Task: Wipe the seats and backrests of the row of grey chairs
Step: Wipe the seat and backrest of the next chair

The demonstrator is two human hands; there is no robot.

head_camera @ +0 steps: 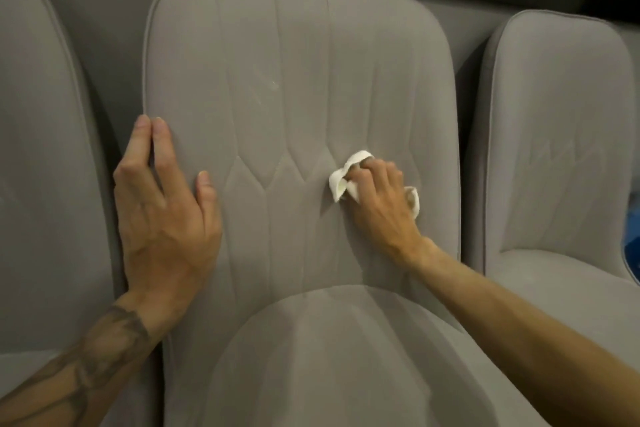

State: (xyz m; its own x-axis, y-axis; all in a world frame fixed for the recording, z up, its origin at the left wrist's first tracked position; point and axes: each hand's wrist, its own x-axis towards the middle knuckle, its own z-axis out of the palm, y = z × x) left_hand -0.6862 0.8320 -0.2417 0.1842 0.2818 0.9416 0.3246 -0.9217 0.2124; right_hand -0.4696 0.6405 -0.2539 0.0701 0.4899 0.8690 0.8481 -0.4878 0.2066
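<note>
Hiding most of white cloth [341,184], right hand [379,199] grips it against backrest [294,80]

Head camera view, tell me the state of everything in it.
Middle backrest: upright, faint pale scuffs above centre.
White cloth: bunched, pressed against the backrest.
Right hand: fingers curled round the cloth.
Left hand: fingers straight, flat on the backrest's left edge.
Left chair: untouched.
Right chair: untouched.

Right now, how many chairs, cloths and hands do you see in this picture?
Grey chairs: 3 (left chair, middle chair, right chair)
White cloth: 1
Hands: 2 (left hand, right hand)
Total: 6
</note>
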